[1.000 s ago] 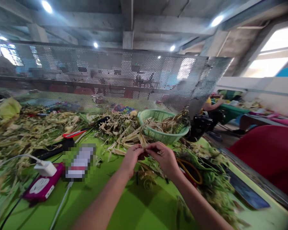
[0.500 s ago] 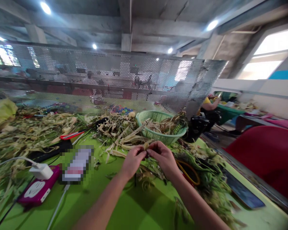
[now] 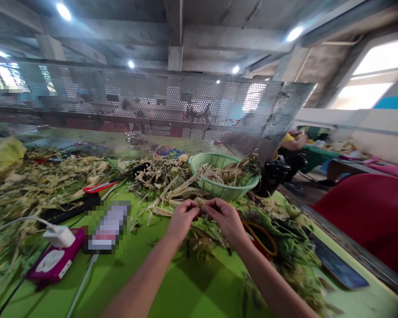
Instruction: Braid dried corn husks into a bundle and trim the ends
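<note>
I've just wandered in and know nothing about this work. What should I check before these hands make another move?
1. Left hand has a grip: ok, fingertips pinched at a small pale piece.
2. Right hand has a grip: ok, its fingertips meet the same piece.
3. Green basket standing beyond the hands: ok, with dry plant bits inside.
4. White cable apart from the left forearm: ok, it runs to the left of it.
5. Red tool safely closed: cannot tell, too small to see.
6. Table tidy: not ok, plant scraps are strewn over much of it.
</note>
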